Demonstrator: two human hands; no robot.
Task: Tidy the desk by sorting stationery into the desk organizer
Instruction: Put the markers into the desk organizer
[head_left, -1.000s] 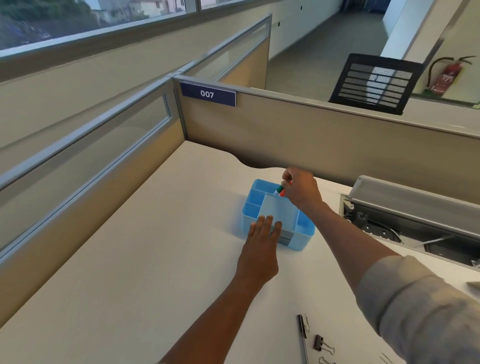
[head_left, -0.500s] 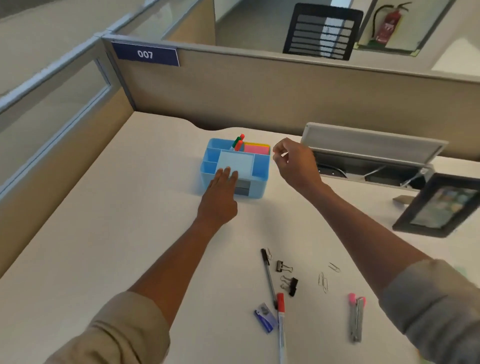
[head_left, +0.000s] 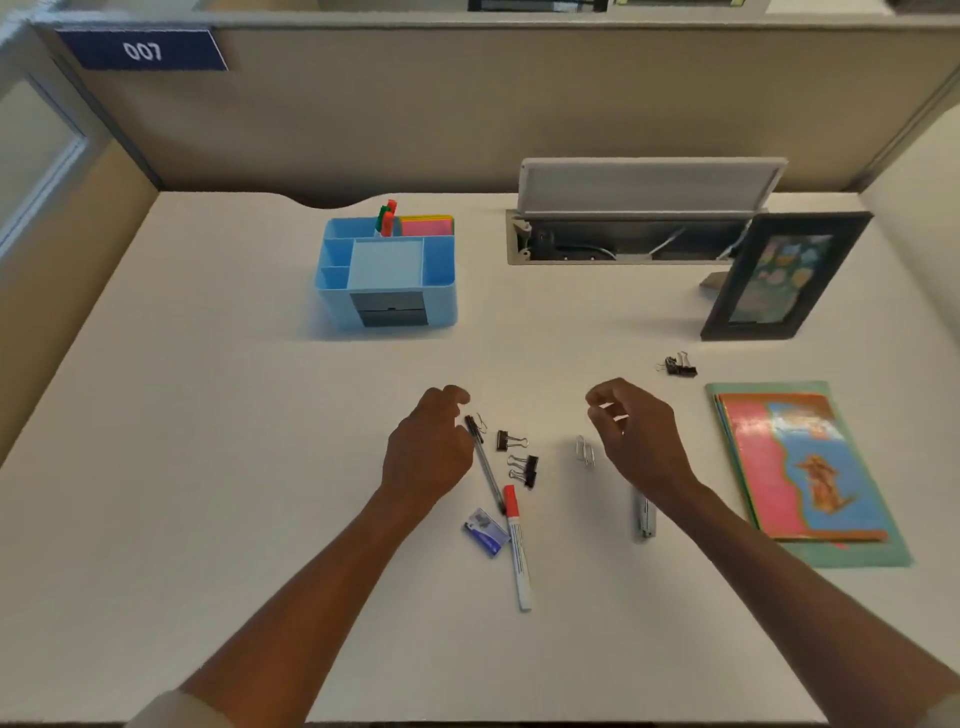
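Left hand (head_left: 426, 457) hovering, grip loosely curled, grasping nothing. Black pen (head_left: 484, 462) lying on table (head_left: 208, 467) just right of left hand, well short of blue organizer (head_left: 387, 275), long axis running toward organizer. Right hand (head_left: 636, 441) farther from pen, likewise unladen.

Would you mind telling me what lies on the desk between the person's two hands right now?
In the head view, between the left hand and right hand lie a black pen, two binder clips and paper clips.
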